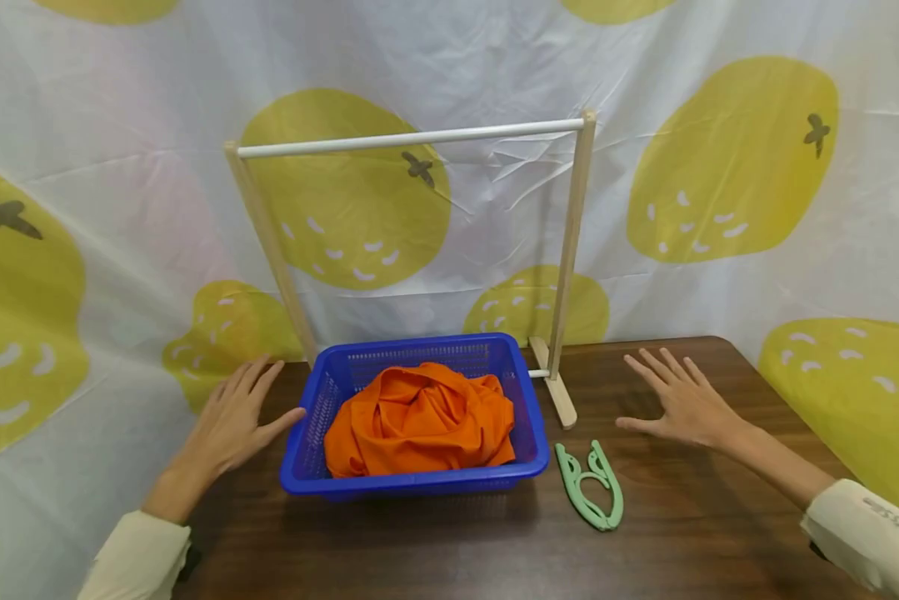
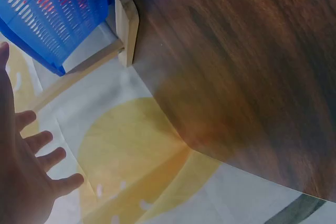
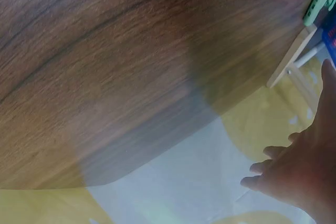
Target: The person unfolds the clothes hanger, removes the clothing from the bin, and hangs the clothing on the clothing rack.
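Observation:
A blue plastic basket [image 1: 415,481] with slotted walls stands on the table, and a crumpled orange cloth [image 1: 427,421] lies inside it. My left hand [image 1: 227,421] is beside the basket's left side, fingers spread; its thumb is close to the rim, and I cannot tell whether it touches. To the right of the basket lies a folded green hanger [image 1: 594,485]. My right hand [image 1: 677,400] is spread beyond the hanger, apart from it, holding nothing. In the left wrist view, the left hand [image 2: 23,166] has its fingers extended near the basket [image 2: 58,22].
Behind the basket rises a wooden rack [image 1: 572,250] with a white crossbar [image 1: 412,140]; its right foot [image 1: 557,392] rests on the table. The brown wooden table [image 1: 449,550] meets a fruit-patterned curtain [image 1: 524,50] at the back.

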The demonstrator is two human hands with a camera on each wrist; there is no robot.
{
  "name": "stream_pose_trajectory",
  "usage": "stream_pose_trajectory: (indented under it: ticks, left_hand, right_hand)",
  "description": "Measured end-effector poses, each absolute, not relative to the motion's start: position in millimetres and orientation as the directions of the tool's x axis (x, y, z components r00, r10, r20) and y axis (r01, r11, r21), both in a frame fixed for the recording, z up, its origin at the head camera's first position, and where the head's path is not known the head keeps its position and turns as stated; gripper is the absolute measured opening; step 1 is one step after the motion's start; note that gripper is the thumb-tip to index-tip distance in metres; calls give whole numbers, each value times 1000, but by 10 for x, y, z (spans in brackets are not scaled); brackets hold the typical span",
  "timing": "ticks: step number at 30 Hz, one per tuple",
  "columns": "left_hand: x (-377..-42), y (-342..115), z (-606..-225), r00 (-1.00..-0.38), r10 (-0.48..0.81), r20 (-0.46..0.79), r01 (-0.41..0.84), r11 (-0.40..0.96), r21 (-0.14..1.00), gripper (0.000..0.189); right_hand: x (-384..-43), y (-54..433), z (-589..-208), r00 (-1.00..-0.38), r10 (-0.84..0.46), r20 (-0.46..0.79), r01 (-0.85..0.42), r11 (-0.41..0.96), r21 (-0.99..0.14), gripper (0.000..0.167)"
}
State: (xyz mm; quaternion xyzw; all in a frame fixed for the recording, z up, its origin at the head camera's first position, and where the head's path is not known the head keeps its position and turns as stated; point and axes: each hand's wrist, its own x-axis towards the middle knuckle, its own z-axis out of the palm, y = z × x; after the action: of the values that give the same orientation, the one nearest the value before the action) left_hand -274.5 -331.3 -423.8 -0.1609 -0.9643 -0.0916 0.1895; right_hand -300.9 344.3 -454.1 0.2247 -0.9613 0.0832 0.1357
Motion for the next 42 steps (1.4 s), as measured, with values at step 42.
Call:
stream_pose_trajectory:
  ticks: [42]
  left_hand:
    - [-2853, -3079, -4315, -899, 348, 264, 420, 856, 302, 79]
  right_hand:
    - [-2814, 3106, -4700, -797, -576, 180, -602, 779, -175, 86]
